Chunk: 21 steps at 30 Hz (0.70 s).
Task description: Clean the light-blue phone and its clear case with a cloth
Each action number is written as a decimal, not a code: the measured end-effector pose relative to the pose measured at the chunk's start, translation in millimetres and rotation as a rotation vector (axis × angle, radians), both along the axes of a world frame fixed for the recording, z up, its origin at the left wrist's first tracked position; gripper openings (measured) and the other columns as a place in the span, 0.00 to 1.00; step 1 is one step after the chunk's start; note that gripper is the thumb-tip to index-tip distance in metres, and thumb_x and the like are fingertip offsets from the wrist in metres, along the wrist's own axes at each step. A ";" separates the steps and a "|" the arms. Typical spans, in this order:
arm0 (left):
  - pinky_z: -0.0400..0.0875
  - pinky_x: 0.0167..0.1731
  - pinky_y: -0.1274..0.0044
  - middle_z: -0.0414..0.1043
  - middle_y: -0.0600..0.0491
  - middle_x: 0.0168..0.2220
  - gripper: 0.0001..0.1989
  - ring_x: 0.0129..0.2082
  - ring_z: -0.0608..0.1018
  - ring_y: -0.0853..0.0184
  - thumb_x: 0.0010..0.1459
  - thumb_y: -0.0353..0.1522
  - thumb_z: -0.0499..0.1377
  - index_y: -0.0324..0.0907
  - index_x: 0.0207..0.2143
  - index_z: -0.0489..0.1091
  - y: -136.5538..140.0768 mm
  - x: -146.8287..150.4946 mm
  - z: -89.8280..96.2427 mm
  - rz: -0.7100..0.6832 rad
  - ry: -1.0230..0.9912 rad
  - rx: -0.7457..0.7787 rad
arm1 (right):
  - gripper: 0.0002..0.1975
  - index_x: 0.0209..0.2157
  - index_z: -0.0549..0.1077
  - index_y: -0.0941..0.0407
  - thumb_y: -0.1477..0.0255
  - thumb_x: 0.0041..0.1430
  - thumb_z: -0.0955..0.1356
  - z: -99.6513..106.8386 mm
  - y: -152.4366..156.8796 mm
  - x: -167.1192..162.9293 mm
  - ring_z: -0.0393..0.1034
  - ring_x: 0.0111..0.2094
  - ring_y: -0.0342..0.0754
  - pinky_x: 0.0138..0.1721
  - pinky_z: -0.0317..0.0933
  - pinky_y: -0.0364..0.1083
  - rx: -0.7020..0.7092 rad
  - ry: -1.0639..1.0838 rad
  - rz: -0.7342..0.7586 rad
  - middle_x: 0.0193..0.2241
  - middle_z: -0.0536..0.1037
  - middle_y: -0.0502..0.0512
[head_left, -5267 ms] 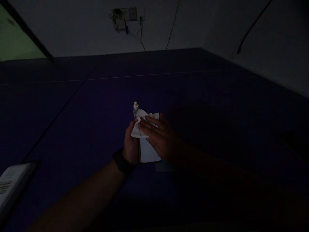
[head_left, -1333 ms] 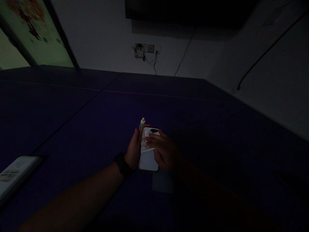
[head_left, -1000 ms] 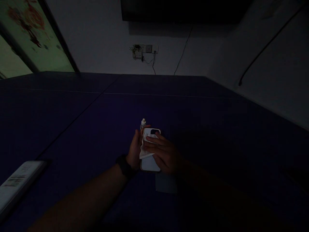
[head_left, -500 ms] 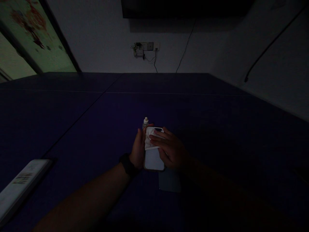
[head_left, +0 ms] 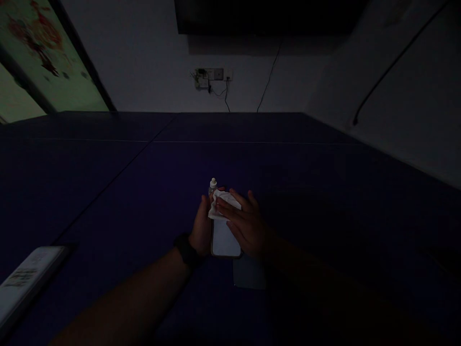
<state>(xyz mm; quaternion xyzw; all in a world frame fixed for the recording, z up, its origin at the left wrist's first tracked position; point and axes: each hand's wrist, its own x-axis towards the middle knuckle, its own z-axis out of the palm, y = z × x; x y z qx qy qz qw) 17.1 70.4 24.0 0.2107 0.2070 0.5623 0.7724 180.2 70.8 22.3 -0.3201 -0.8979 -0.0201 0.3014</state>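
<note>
My left hand, with a dark watch on its wrist, is wrapped round the left side of a phone case. The case has a pale face, a brownish rim and rounded corners; whether a phone sits inside, I cannot tell. Over its upper part lies a crumpled white tissue, pressed down by the fingers of my right hand. The tissue covers the top end of the case. Just beyond my left fingers stands a small clear bottle with a white cap, its lower part hidden.
A dark flat rectangle lies on the dark blue table below the case. At the left is a long white box with dark markings. Wall sockets with cables and a dark screen are at the back. The room is dim.
My right hand has slid the tissue towards the left edge of the case, so it overhangs there and hides the camera cutout. The whole view has shifted slightly.
</note>
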 end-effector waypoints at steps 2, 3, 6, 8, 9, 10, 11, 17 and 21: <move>0.71 0.53 0.68 0.79 0.48 0.50 0.23 0.50 0.81 0.58 0.68 0.50 0.55 0.44 0.55 0.74 -0.5 0.5 1.1 0.001 0.007 0.012 | 0.26 0.66 0.68 0.53 0.76 0.68 0.63 0.2 -1.2 0.6 0.48 0.74 0.58 0.72 0.38 0.68 -0.014 -0.028 0.019 0.66 0.72 0.56; 0.71 0.53 0.68 0.80 0.48 0.48 0.23 0.50 0.81 0.58 0.69 0.50 0.55 0.44 0.54 0.73 -0.5 0.7 1.3 0.006 0.013 0.021 | 0.25 0.65 0.69 0.52 0.76 0.68 0.63 0.6 -1.5 2.0 0.48 0.74 0.57 0.73 0.35 0.67 -0.014 -0.034 0.053 0.64 0.74 0.55; 0.72 0.52 0.67 0.80 0.50 0.42 0.23 0.45 0.82 0.59 0.70 0.50 0.51 0.45 0.54 0.73 -0.1 0.9 1.4 0.015 0.029 0.029 | 0.22 0.58 0.76 0.50 0.76 0.67 0.62 2.5 -2.3 7.0 0.54 0.72 0.55 0.73 0.29 0.63 0.017 0.021 0.119 0.57 0.81 0.51; 0.72 0.52 0.67 0.79 0.50 0.42 0.24 0.43 0.82 0.60 0.71 0.50 0.50 0.45 0.55 0.72 -0.2 1.2 1.3 0.021 0.031 0.026 | 0.21 0.56 0.77 0.49 0.76 0.67 0.62 3.4 -3.7 7.4 0.59 0.70 0.54 0.71 0.29 0.62 0.045 0.080 0.070 0.56 0.82 0.50; 0.72 0.52 0.67 0.79 0.50 0.42 0.24 0.43 0.82 0.60 0.71 0.50 0.50 0.45 0.55 0.72 -0.4 1.3 1.3 0.024 0.031 0.024 | 0.21 0.56 0.77 0.49 0.76 0.68 0.62 3.7 -4.6 6.2 0.60 0.69 0.54 0.70 0.31 0.62 0.053 0.095 0.024 0.56 0.81 0.50; 0.72 0.53 0.67 0.79 0.50 0.43 0.24 0.44 0.82 0.60 0.70 0.51 0.50 0.46 0.56 0.71 -0.6 1.5 1.3 0.024 0.030 0.020 | 0.21 0.57 0.77 0.49 0.77 0.68 0.62 3.7 -5.7 4.5 0.60 0.69 0.55 0.69 0.32 0.61 0.054 0.095 -0.023 0.58 0.80 0.50; 0.72 0.53 0.66 0.79 0.49 0.45 0.25 0.45 0.82 0.59 0.70 0.51 0.51 0.46 0.57 0.71 -0.7 1.6 1.3 0.018 0.031 0.013 | 0.22 0.58 0.75 0.49 0.77 0.68 0.62 3.6 -6.8 2.6 0.59 0.69 0.56 0.68 0.33 0.61 0.050 0.082 -0.063 0.59 0.79 0.50; 0.73 0.47 0.70 0.79 0.50 0.42 0.24 0.38 0.80 0.63 0.67 0.51 0.56 0.45 0.55 0.73 1.5 -0.4 -0.5 0.013 0.039 0.017 | 0.24 0.61 0.74 0.47 0.74 0.67 0.63 3.5 -9.9 2.9 0.55 0.70 0.59 0.66 0.37 0.62 0.042 0.011 0.056 0.56 0.81 0.51; 0.72 0.47 0.71 0.79 0.50 0.43 0.24 0.39 0.80 0.63 0.67 0.51 0.56 0.45 0.55 0.73 2.1 -1.2 -0.9 0.027 0.039 0.014 | 0.24 0.60 0.75 0.47 0.75 0.66 0.63 3.9 -10.3 4.6 0.58 0.68 0.59 0.66 0.37 0.63 0.049 0.011 0.053 0.55 0.82 0.51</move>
